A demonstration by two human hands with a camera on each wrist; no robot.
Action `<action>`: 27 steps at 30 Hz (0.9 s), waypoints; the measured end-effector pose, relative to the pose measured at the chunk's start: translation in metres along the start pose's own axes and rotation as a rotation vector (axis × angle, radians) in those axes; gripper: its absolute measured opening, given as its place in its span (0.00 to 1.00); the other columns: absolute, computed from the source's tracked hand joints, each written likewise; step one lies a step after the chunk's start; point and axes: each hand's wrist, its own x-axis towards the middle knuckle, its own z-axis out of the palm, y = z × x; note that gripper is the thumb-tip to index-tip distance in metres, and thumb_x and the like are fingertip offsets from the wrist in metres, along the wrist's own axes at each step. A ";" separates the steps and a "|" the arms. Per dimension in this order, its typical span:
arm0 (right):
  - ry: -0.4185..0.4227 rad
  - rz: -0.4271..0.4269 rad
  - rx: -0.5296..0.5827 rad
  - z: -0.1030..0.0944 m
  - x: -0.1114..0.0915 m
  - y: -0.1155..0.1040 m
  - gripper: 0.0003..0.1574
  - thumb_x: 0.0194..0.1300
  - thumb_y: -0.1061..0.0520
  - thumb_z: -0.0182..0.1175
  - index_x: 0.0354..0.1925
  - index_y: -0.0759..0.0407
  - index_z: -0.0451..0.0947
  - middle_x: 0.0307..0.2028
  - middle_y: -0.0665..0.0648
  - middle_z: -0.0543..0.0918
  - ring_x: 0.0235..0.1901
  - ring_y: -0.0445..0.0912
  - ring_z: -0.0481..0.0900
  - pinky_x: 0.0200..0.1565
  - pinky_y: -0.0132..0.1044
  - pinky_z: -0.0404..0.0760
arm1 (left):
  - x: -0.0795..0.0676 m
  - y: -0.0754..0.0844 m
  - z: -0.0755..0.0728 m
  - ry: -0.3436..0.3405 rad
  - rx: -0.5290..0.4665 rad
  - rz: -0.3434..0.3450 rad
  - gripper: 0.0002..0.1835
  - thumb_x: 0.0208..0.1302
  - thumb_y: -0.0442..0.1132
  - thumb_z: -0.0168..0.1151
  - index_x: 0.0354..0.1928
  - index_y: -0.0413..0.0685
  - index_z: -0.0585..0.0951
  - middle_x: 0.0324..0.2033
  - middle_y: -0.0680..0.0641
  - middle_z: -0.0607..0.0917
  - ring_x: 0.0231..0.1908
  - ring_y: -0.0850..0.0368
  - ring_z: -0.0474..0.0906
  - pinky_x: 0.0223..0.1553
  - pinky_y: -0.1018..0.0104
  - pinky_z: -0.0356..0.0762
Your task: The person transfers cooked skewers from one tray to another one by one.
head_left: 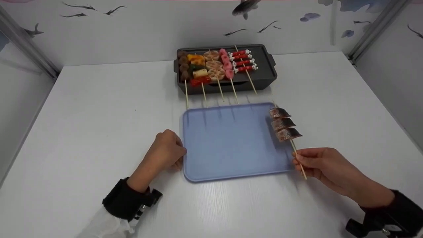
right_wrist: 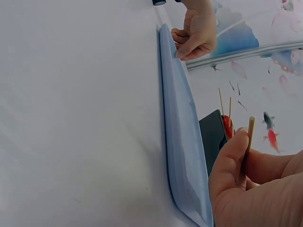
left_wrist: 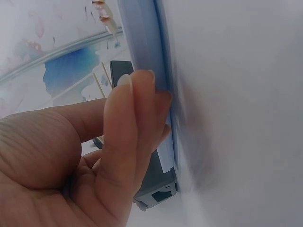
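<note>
A light blue tray (head_left: 231, 145) lies on the white table. My left hand (head_left: 167, 148) is at its left edge with curled fingers and thumb gripping the rim; the fingers (left_wrist: 124, 127) are against the tray's side (left_wrist: 147, 38) in the left wrist view. My right hand (head_left: 330, 167) pinches the lower end of a wooden stick (right_wrist: 251, 125) between thumb and fingers. That skewer carries 3 fish pieces (head_left: 283, 124), dark-skinned and tilted over the tray's right edge. Whether the skewer touches the tray, I cannot tell.
Behind the tray stands a black grill box (head_left: 228, 87). Several skewers lie across it: brown balls (head_left: 184, 67), mixed vegetables (head_left: 198, 67), lotus slices (head_left: 214, 64), pink pieces (head_left: 227, 66) and red-and-white pieces (head_left: 244, 62). White panels (head_left: 148, 36) with painted fish enclose the table.
</note>
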 end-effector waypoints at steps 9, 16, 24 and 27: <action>0.014 0.032 0.019 0.005 0.003 0.009 0.22 0.72 0.61 0.62 0.59 0.74 0.76 0.43 0.59 0.86 0.41 0.44 0.86 0.46 0.36 0.85 | 0.000 0.000 0.000 0.004 -0.014 -0.009 0.12 0.57 0.24 0.55 0.18 0.35 0.82 0.11 0.44 0.82 0.11 0.54 0.81 0.13 0.70 0.73; 0.126 0.006 -0.252 0.011 0.005 0.011 0.23 0.72 0.50 0.64 0.49 0.71 0.83 0.33 0.57 0.87 0.31 0.45 0.86 0.35 0.38 0.86 | 0.000 0.001 0.001 0.007 -0.011 -0.015 0.12 0.58 0.24 0.56 0.18 0.36 0.81 0.11 0.44 0.82 0.11 0.55 0.80 0.13 0.69 0.73; 0.190 -0.023 -0.527 0.019 0.007 0.014 0.24 0.68 0.43 0.67 0.34 0.65 0.84 0.24 0.57 0.84 0.22 0.47 0.82 0.25 0.39 0.82 | 0.000 0.001 0.000 0.003 -0.009 -0.011 0.13 0.57 0.24 0.56 0.17 0.35 0.81 0.11 0.44 0.82 0.10 0.56 0.79 0.13 0.69 0.72; 0.179 -0.036 -0.535 0.020 0.007 0.014 0.24 0.67 0.43 0.68 0.34 0.65 0.84 0.24 0.58 0.84 0.22 0.49 0.83 0.25 0.39 0.82 | 0.000 0.001 0.001 0.002 -0.010 -0.014 0.13 0.58 0.24 0.56 0.17 0.35 0.81 0.11 0.44 0.82 0.11 0.55 0.80 0.13 0.69 0.73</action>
